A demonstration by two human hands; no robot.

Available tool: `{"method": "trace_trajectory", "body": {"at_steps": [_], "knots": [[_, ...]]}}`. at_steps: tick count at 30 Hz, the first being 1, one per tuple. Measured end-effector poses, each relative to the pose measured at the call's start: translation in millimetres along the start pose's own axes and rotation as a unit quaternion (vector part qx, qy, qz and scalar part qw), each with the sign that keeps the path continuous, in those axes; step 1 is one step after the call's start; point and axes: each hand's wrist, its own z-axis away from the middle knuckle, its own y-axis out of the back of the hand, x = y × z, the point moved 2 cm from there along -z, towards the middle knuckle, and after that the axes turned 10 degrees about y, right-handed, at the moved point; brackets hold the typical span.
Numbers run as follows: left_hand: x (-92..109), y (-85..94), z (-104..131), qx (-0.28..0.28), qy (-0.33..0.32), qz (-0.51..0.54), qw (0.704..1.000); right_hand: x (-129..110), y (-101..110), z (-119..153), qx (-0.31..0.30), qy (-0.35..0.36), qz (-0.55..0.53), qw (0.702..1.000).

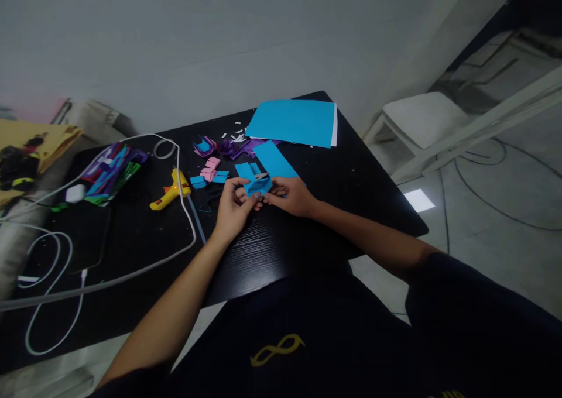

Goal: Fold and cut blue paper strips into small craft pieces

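Note:
Between both hands is a folded piece of blue paper (262, 186), held just above the black table near its middle. My left hand (235, 203) has its thumb and fingers closed on the near left side of the paper. On the right side, my right hand (290, 196) pinches the same piece with thumb and fingers. A thin, pale strip (261, 176) shows at the fold; I cannot make out what it is. Just behind the hands lies a flat blue sheet (277, 163). Small folded pink paper pieces (209, 168) and blue paper pieces (219, 177) lie left of the hands.
A yellow glue gun (172, 190) lies left, beside a looping white cable (193, 225). Larger blue sheets (294, 123), purple paper pieces (228, 147) and white scraps (238, 136) are farther back. Colourful strips (112, 172) lie far left. A white stool (424, 120) stands right of the table.

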Motion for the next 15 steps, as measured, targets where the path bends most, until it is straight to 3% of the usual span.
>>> {"method": "trace_trajectory", "body": {"at_steps": [15], "knots": [[1.3, -0.4, 0.0, -0.004, 0.014, 0.032, 0.999, 2.5, 0.7, -1.2, -0.012, 0.020, 0.034, 0.999]]}}
